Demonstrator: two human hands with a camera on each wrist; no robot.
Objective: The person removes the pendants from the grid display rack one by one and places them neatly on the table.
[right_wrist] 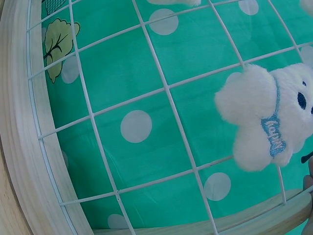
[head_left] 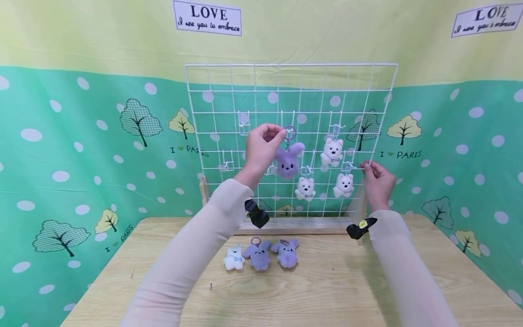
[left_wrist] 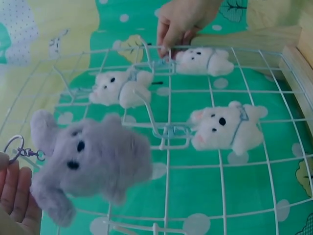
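By its purple key ring (left_wrist: 13, 147), my left hand (head_left: 263, 147) pinches a plush purple bunny keychain (head_left: 288, 162). The bunny hangs in front of the white wire grid (head_left: 312, 91), its ring close to a hook; whether ring and hook touch, I cannot tell. On the grid's right edge, my right hand (head_left: 377, 181) grips the wire between thumb and fingers. Three white plush bear keychains hang from hooks: an upper bear (head_left: 333, 152), a lower right bear (head_left: 343, 185) and a lower middle bear (head_left: 305, 189). The right wrist view catches one bear (right_wrist: 259, 117) with a blue embroidered scarf.
Bare hooks, among them an upper left hook (head_left: 243, 125) and a lower left hook (head_left: 227, 166), sit on the grid. On the wooden table (head_left: 318, 290) lie a white bear (head_left: 234, 259) and two purple bunnies (head_left: 259, 256). A wooden base (head_left: 294, 225) supports the grid before a patterned cloth.
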